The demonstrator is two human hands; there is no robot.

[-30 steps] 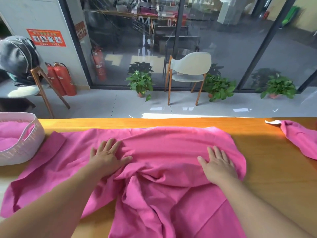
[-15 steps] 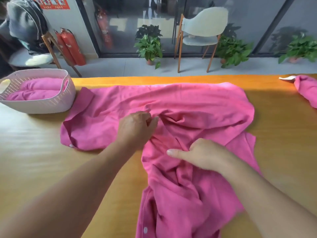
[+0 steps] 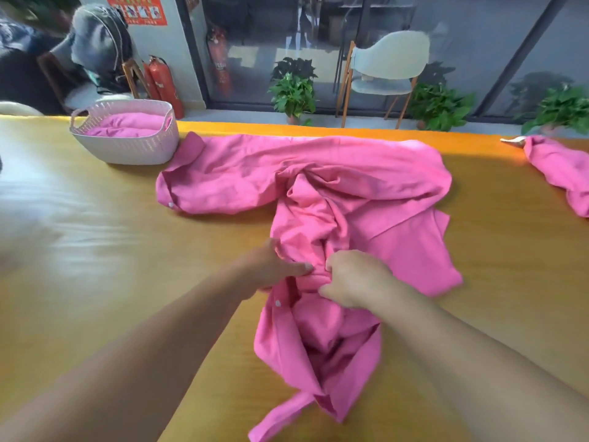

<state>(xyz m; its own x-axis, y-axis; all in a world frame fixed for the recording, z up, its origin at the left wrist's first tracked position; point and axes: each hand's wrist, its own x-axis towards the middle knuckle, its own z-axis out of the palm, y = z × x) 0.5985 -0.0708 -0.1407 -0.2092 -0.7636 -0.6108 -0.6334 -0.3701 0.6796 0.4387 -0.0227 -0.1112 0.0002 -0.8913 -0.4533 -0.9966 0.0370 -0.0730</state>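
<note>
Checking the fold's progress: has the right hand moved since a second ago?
Yes. The right hand has drawn back from the far edge of the table, now gripping the shirt beside the left hand.

The shirt (image 3: 318, 193) lies on the table (image 3: 95, 250), right of the basket (image 3: 127, 145).

The crumpled pink cotton shirt (image 3: 350, 186) is a plain bright pink all over, with small white round buttons (image 3: 278, 303) along its edge. The lattice-patterned plastic basket (image 3: 127, 148) is pale pinkish white and the bundled cloth (image 3: 127, 126) in it is the same pink. The smooth wooden table (image 3: 95, 250) is honey yellow with faint grain.
</note>
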